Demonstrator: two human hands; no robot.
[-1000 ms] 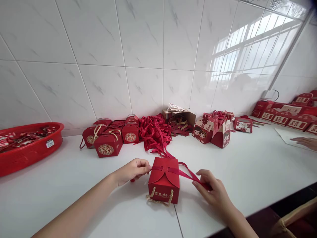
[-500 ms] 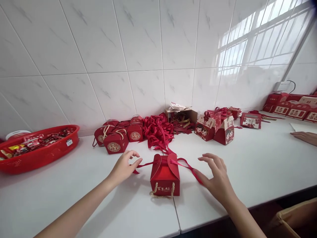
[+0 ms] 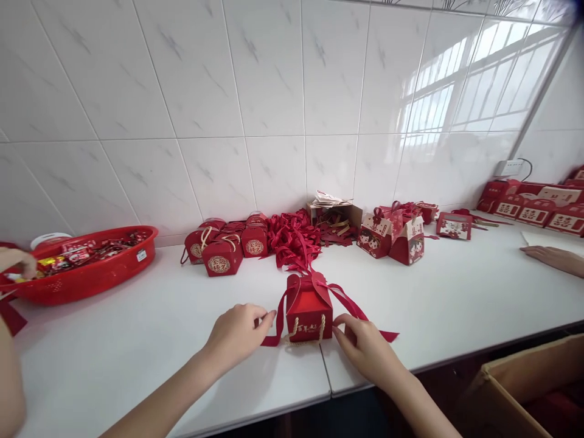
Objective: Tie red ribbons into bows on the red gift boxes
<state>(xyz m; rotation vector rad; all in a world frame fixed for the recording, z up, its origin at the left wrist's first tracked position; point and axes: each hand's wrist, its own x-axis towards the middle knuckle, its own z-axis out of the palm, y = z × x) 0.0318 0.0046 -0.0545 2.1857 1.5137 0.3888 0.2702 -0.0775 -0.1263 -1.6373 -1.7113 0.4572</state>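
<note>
A small red gift box [image 3: 308, 309] with a rope handle stands on the white counter [image 3: 137, 340] in front of me. A red ribbon [image 3: 360, 316] runs through its top and hangs down both sides. My left hand [image 3: 237, 334] is just left of the box, fingers curled and pinching the left ribbon end. On the other side, my right hand [image 3: 365, 348] rests on the counter with its fingers closed on the right ribbon strand.
A heap of red ribbons [image 3: 292, 238] and finished red boxes [image 3: 223, 255] sit by the tiled wall. A red basket [image 3: 91, 277] of sweets stands at left, where another person's hand [image 3: 16, 260] reaches. Another person's hand [image 3: 554, 258] lies at right. A cardboard carton [image 3: 524, 389] sits below.
Both hands have come down and nearer, taking hold of the ribbon ends beside the box. The ribbon now hangs down each side. A person's hand has appeared at the basket.
</note>
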